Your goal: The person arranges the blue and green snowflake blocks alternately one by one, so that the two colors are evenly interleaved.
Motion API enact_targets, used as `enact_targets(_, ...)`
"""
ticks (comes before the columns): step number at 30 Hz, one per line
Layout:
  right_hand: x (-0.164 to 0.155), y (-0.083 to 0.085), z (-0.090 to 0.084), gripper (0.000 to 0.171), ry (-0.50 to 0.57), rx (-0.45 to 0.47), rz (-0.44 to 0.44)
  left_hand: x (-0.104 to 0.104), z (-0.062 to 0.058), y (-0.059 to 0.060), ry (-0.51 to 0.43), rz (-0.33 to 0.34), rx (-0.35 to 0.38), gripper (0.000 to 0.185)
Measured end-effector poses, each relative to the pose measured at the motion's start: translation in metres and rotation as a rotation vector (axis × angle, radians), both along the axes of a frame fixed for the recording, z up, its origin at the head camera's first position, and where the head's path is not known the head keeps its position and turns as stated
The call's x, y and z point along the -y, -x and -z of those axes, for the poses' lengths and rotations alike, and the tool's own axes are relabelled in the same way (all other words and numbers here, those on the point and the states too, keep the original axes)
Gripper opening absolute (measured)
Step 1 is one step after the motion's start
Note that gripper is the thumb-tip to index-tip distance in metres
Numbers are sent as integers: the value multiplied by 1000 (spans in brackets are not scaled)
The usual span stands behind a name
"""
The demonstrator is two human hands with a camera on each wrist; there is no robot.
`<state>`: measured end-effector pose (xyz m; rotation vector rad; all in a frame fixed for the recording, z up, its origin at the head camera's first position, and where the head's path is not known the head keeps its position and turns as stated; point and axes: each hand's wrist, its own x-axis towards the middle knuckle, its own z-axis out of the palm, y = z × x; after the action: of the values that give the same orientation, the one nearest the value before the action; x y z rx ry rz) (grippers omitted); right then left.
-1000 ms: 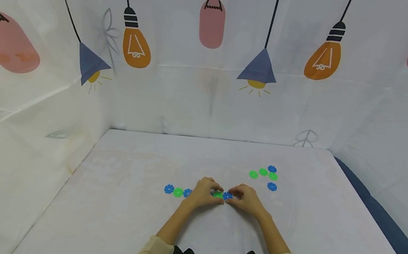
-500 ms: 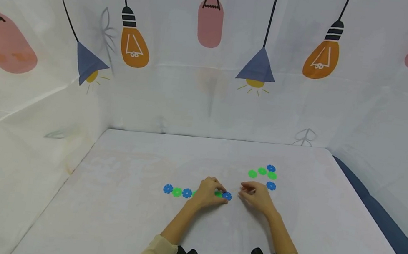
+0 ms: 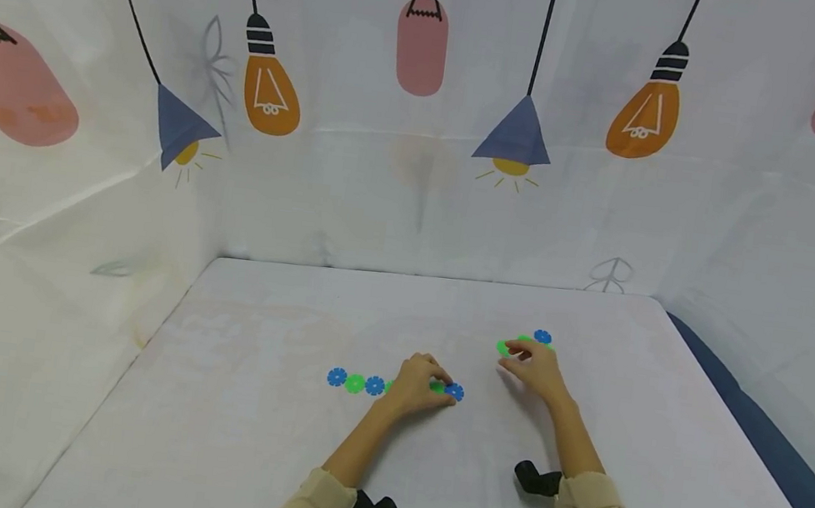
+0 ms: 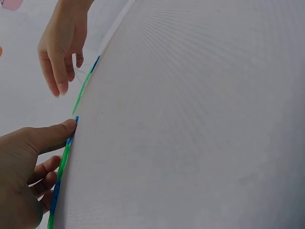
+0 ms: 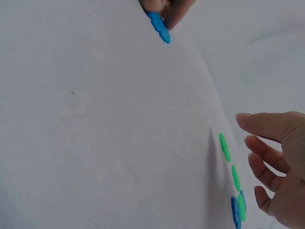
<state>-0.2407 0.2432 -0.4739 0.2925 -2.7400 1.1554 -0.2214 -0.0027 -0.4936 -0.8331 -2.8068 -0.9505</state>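
Observation:
A chain of blue and green flower discs (image 3: 355, 383) lies flat on the white table (image 3: 259, 430). My left hand (image 3: 432, 380) rests over its right part, thumb (image 4: 57, 135) and curled fingers holding the chain near its blue end disc (image 3: 455, 392). My right hand (image 3: 517, 353) hovers farther back right with relaxed, spread fingers (image 5: 259, 123), holding nothing. It is just above a loose cluster of discs: a green one (image 3: 503, 348), a blue one (image 3: 542, 336), and others partly hidden under the hand. The right wrist view shows green discs (image 5: 223, 147) and a blue one (image 5: 235, 212) beside those fingers.
White sheets printed with lamps and bulbs (image 3: 418, 163) wall the table on three sides. A dark blue edge (image 3: 751, 419) runs along the table's right side. Black wrist camera mounts (image 3: 536, 478) show near both sleeves.
My right hand has let go of the chain's right end and moved back and to the right, over the loose discs. The left hand has stayed on the chain.

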Motion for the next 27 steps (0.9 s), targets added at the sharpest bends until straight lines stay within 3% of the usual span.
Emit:
enact_targets(15, -19, 20, 0, 44, -240, 91, 31, 0, 0, -1, -7, 4, -13, 28)
enact_targets(27, -18, 24, 3, 33, -211, 117, 36, -1, 0, 0, -4, -2, -6, 28)
